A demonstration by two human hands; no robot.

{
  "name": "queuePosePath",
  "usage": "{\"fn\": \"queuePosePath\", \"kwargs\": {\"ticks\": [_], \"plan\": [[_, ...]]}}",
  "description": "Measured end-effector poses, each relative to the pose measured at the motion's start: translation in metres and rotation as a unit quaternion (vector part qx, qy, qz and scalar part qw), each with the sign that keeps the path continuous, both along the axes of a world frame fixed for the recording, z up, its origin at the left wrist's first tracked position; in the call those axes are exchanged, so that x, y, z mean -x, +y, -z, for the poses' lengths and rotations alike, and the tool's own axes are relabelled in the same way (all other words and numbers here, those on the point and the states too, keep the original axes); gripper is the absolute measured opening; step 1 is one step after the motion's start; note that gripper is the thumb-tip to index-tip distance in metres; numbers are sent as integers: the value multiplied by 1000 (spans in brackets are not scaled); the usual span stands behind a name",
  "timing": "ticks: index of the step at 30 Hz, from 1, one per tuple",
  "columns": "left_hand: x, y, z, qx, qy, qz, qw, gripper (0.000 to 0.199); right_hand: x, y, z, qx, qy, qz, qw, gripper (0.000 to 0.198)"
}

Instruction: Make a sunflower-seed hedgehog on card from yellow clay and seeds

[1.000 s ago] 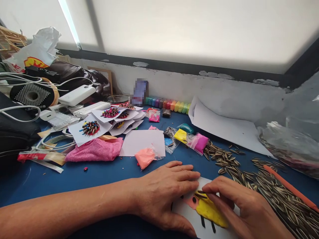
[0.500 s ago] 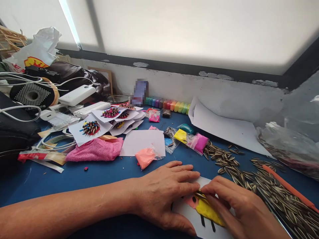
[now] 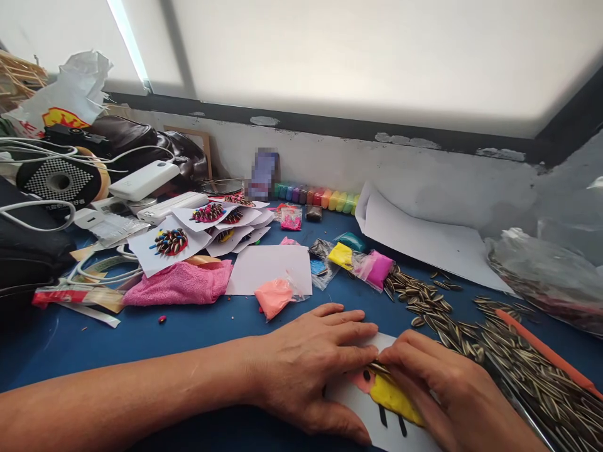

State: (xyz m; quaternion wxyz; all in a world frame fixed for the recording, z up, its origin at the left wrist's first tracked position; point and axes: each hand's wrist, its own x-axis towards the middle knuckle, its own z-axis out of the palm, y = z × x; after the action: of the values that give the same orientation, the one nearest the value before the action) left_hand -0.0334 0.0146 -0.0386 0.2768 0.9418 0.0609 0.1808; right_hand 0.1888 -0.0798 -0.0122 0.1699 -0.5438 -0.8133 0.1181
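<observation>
- 1 big pale window panel [image 3: 353, 56], softly backlit
- dark frame [image 3: 330, 126] under it, white patches [image 3: 264, 120]
- 1 bright light strip [image 3: 127, 41], upper left
- stained whitish wall [image 3: 325, 160]
- blue tabletop [image 3: 198, 326] below

Blue tabletop [image 3: 127, 342]: striped seeds [image 3: 522, 364], white card [image 3: 365, 409], pink cloth [image 3: 179, 284].

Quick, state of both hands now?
Left hand: open, palm down on the white paper sheet.
Right hand: fingers at dark striped seeds on yellow clay; grip cannot be told.

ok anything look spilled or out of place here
The striped seeds lie in a straggling heap at right, strays strewn over the blue table, so they look spilled. A small red bit sits apart, in front of the pink cloth, like a stray.
</observation>
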Motion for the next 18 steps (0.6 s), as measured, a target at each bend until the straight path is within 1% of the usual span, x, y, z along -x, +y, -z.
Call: {"fn": "queuePosePath", "kwargs": {"ticks": [4, 10, 13, 18], "plan": [[0, 0, 0, -1, 0, 3, 1000, 80, 1, 1, -2, -6, 3, -1, 1000, 24], [0, 1, 0, 0, 3, 3, 1000, 81, -2, 0, -6, -24, -26, -8, 999, 28], [0, 0, 1, -2, -4, -1, 1000, 78, -5, 1, -11, -59, -31, 9, 998, 25], [0, 0, 3, 1, -14, 2, 1000, 76, -17, 10, -14, -138, -39, 78, 987, 25]]}}
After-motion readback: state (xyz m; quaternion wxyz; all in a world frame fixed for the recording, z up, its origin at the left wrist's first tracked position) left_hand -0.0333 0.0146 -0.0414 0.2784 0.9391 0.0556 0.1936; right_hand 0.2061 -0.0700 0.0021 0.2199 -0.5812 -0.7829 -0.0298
